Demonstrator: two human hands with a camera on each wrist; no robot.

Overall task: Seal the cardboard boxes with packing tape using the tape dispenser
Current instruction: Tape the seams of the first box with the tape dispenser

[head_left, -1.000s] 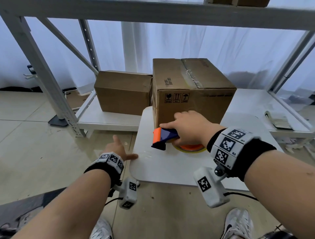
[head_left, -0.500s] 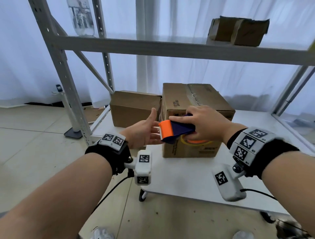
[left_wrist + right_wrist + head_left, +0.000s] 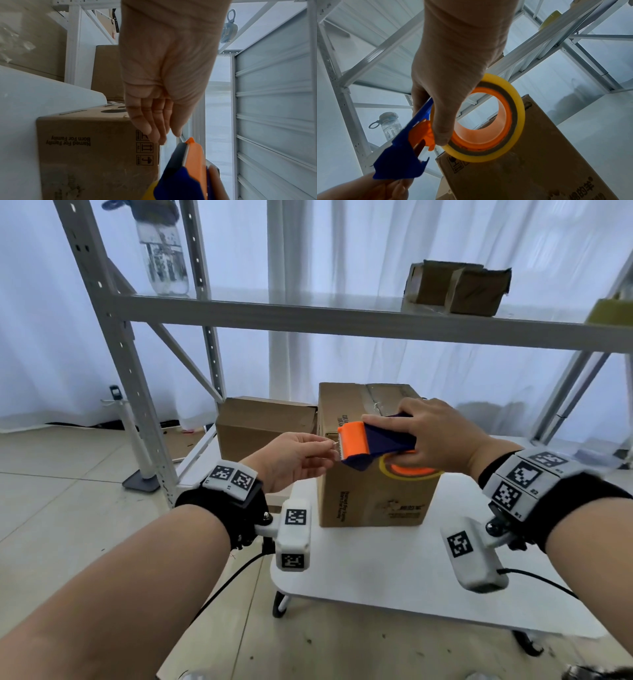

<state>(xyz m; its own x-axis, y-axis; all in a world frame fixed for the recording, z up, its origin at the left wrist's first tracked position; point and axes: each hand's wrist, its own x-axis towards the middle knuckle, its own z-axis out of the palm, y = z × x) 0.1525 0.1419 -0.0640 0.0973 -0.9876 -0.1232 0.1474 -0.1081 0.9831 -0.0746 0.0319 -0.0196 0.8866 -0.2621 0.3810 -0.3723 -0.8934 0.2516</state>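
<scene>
The right hand (image 3: 442, 436) grips the tape dispenser (image 3: 373, 441) from above, fingers curled over its blue body and the thumb hooked through the orange core of the tape roll (image 3: 489, 121), holding it in the air in front of the near upper edge of the tall cardboard box (image 3: 370, 487). That box stands on the white table (image 3: 394, 570), with a smaller box (image 3: 263, 426) just beside it on the left, on the low shelf of the metal rack (image 3: 308, 316). The left hand (image 3: 291, 462) reaches in from the left with thumb and forefinger brought together at the orange toothed blade (image 3: 351, 440), apparently pinching the loose end of the clear tape; the tape itself is too thin to make out for certain. The other fingers (image 3: 147, 121) lie close together, slightly bent. The step in hand looks like freeing the tape end before laying it on the box. To do it well, the pinch should take the tape at its very edge, clear of the teeth, and draw it straight out in line with the roll so it does not fold onto itself. The right hand should keep the dispenser steady and let the roll turn freely, then bring the blade end down over the box's top seam, which already carries some old tape.
</scene>
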